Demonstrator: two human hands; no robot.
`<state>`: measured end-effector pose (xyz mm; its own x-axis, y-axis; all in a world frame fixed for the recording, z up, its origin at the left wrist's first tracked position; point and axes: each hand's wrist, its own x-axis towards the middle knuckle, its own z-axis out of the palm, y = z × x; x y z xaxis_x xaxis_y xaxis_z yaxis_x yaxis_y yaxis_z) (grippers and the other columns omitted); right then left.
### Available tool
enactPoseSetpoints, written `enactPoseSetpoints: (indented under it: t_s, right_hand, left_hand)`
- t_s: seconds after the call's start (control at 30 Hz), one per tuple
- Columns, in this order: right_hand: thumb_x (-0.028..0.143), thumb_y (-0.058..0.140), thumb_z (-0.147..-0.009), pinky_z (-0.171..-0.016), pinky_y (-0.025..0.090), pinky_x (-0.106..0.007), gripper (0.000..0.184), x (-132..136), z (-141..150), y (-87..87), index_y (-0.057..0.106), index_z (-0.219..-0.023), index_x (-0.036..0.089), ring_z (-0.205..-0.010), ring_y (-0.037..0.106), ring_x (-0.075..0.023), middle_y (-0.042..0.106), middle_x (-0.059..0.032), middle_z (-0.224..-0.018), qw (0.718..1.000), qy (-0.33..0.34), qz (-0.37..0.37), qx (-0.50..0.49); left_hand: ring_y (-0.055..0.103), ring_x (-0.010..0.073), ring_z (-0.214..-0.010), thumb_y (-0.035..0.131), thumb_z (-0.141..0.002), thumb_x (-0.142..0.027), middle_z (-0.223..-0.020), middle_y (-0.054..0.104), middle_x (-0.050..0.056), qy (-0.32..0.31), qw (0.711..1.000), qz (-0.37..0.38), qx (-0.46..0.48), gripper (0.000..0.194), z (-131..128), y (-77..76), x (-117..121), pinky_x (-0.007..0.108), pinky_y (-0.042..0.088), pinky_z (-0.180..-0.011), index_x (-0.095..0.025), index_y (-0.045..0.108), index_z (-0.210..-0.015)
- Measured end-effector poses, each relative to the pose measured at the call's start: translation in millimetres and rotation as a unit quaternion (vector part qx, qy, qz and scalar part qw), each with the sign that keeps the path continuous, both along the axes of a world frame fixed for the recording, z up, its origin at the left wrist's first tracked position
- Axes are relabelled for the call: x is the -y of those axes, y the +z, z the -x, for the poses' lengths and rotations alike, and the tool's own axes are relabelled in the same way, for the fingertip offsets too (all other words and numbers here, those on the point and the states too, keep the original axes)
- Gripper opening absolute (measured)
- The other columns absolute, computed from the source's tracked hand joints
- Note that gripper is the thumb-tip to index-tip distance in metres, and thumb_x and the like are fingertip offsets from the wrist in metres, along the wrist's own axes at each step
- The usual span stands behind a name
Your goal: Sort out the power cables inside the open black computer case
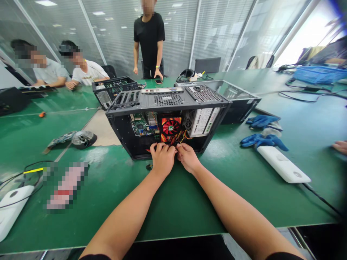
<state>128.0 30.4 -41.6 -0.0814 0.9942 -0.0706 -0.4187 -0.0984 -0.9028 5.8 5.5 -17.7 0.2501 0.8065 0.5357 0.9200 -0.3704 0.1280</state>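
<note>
An open black computer case (119, 124) lies on its side panel's edge before me, its interior facing me. Inside are a green motherboard (141, 124), a red cooling fan (171, 127) and a silver power supply (204, 122) with a white label. Coloured cables (185, 135) run down from the power supply toward my fingers. My left hand (163, 159) is at the case's lower edge, fingers curled and thumb pressed to them. Close beside it, my right hand (187, 156) pinches at the cables. The fingers hide most of what they grip.
Behind stand another open case (238, 108) and a smaller black case (115, 86). Blue gloves (264, 141) and a white power bank (283, 164) lie right; a grey cap (84, 139) lies left. A person in black (149, 39) stands across the table; others sit left.
</note>
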Motion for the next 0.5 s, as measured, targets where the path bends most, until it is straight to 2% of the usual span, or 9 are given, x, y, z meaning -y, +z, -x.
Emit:
enactPoseSetpoints:
  t_s: [0.27,0.5]
  right_hand:
    - [0.051,0.075,-0.069,-0.038,0.017,-0.021,0.044,-0.6,-0.1,-2.0,0.043,-0.063,0.020,-0.039,0.024,-0.0045,0.035,0.0093,-0.045,1.000,0.001,-0.002,-0.008]
    - [0.050,0.076,-0.068,-0.038,0.018,-0.021,0.044,-1.0,-1.3,-2.2,0.045,-0.062,0.020,-0.040,0.026,-0.0045,0.037,0.0081,-0.047,1.000,0.016,0.004,-0.013]
  left_hand:
    - [0.055,0.0229,-0.095,0.049,-0.094,-0.029,-0.081,0.068,0.004,0.003,1.000,0.006,-0.018,0.019,-1.5,0.5,-1.8,0.045,0.027,-0.098,-0.023,0.064,-0.085]
    - [0.055,0.0239,-0.094,0.046,-0.095,-0.031,-0.085,0.068,0.006,0.000,0.999,0.022,-0.024,0.022,-0.4,-0.6,-4.6,0.041,0.032,-0.087,-0.022,0.064,-0.086]
